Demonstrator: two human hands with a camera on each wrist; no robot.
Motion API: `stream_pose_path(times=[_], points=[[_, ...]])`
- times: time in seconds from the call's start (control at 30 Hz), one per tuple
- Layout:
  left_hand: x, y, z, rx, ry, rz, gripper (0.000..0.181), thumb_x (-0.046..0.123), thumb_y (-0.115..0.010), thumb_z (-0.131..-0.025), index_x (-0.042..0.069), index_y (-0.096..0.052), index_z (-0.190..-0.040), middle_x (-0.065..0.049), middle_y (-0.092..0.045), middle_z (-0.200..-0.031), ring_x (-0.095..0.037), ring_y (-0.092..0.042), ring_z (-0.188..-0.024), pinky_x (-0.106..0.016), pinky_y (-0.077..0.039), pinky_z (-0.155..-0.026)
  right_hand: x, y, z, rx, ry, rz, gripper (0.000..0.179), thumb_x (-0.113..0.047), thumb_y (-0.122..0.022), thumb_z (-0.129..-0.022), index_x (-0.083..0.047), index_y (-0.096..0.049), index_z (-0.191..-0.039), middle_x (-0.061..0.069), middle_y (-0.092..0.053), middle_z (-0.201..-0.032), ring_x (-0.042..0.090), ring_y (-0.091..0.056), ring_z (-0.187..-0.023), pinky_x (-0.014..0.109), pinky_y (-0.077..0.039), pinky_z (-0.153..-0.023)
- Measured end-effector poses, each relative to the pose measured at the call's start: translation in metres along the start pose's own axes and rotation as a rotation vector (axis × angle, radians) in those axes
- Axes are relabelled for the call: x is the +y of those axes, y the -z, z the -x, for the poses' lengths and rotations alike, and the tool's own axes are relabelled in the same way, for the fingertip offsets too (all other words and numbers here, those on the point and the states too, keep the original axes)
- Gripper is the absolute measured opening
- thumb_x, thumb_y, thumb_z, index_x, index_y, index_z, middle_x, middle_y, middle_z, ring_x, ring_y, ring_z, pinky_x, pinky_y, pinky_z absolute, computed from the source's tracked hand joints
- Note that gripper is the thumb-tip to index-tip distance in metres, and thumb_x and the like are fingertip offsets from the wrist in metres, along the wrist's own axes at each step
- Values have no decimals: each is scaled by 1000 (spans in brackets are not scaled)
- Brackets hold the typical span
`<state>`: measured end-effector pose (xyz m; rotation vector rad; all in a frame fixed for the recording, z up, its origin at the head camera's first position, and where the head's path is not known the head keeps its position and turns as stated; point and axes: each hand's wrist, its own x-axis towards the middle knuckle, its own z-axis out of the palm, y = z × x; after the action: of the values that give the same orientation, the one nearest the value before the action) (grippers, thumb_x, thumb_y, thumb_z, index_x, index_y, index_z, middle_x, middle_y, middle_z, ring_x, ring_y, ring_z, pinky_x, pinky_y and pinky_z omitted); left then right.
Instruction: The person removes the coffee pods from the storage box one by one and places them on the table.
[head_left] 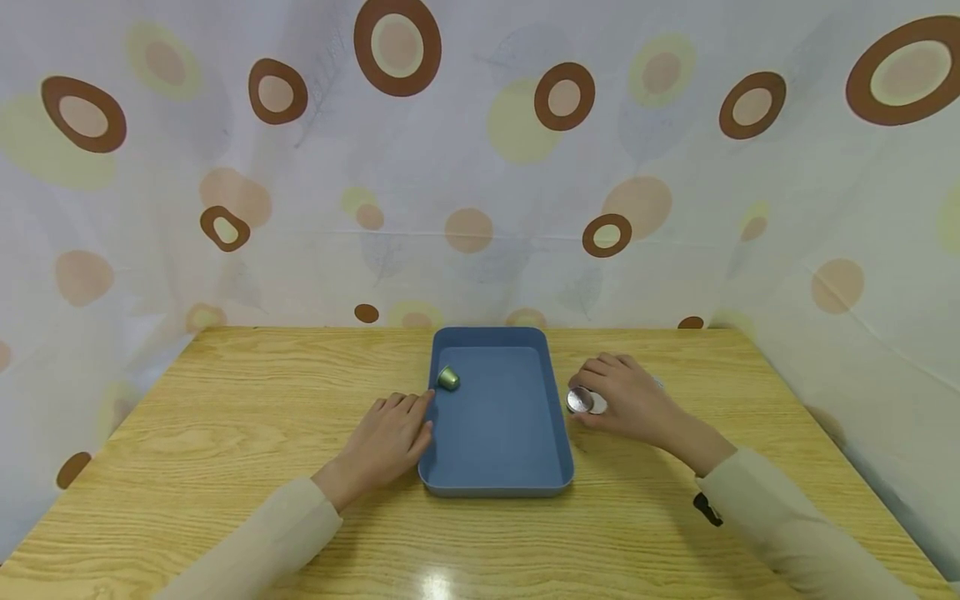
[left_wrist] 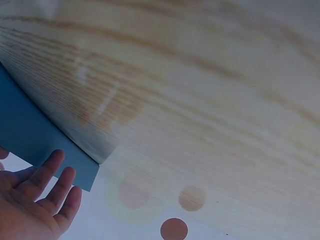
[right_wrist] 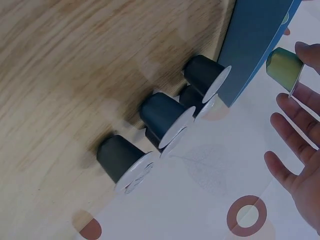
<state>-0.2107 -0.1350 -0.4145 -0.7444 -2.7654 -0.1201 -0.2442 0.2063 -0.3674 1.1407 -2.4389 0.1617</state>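
In the head view, a blue tray [head_left: 495, 487] lies between the hands, with a green coffee capsule [head_left: 448, 378] inside near its left wall. My left hand [head_left: 386, 442] rests against the tray's left side, its fingers extended; the left wrist view shows fingers [left_wrist: 47, 175] touching the tray wall [left_wrist: 45, 132]. Just right of the tray, my right hand [head_left: 626, 398] pinches a coffee capsule [head_left: 579, 400], its silver lid facing the head camera. Seen from the right wrist, this held capsule [right_wrist: 284, 69] has a yellow-green body, with the thumb and fingers at its rim.
Several dark coffee capsules [right_wrist: 167, 120] stand close together on the table beside the tray, mostly hidden by my right hand in the head view. A patterned cloth [head_left: 480, 167] hangs behind the wooden table [head_left: 262, 400].
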Motion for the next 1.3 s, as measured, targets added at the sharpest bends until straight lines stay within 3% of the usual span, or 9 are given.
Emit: stream_pose_path(times=[0.7,1.3], points=[[0,-1,0,-10,8,22,44,28,-42,-95,4,-46,-132,-8,-60,-118,-26,-55,-108,-41,-44,-90,5,-13,30,-7,-4,-6,33,-29,-81,-64,-16,-64,-89,-4,-59,-89,17,-55,-86,43,-47,-72],[0,0,-1,-17,20,19,44,27,-42,-95,4,-46,-133,-9,-60,-118,-26,-55,-109,-41,-44,-91,5,-17,40,-50,-25,-8,32,-30,-79,-65,-15,-64,-88,1,-58,-98,21,-55,-91,42,-45,-71]])
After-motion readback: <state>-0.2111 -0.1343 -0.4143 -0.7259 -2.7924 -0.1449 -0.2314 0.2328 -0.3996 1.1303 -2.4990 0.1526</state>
